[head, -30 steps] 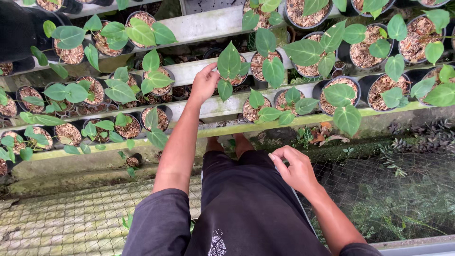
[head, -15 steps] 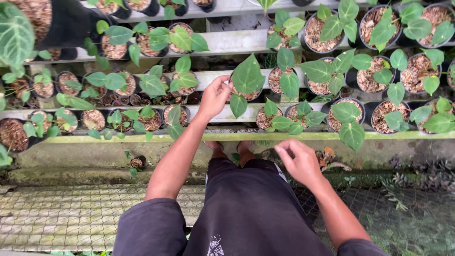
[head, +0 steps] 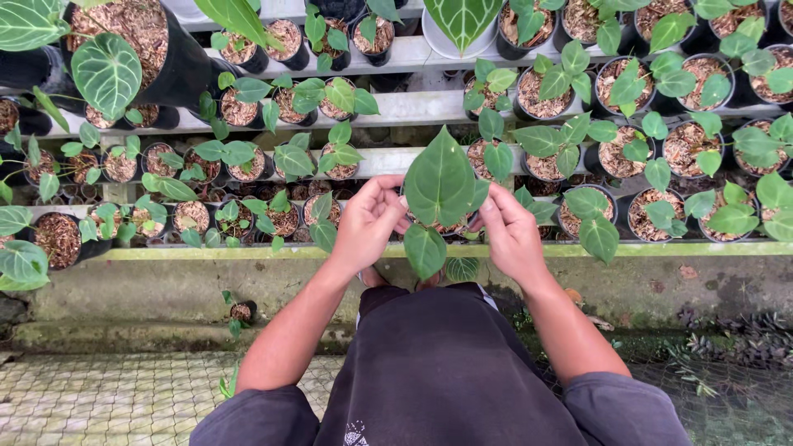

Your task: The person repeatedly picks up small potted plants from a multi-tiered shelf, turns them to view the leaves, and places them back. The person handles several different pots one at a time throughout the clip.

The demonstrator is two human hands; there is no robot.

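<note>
head view:
left hand (head: 368, 221): grip closed on potted plant (head: 440, 194), pot side
right hand (head: 512, 231): grip closed on opposite side
location: held over tiered shelf (head: 248, 252)
handling: likely light; leaves soft, tear-prone; hold by pot

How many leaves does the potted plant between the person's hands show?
3: a large one standing between the left hand and right hand, a smaller one hanging below, another lowest. More may be hidden.

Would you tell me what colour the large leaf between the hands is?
Plain mid-green with a paler midrib; the large leaf shows best in the head view.
</note>
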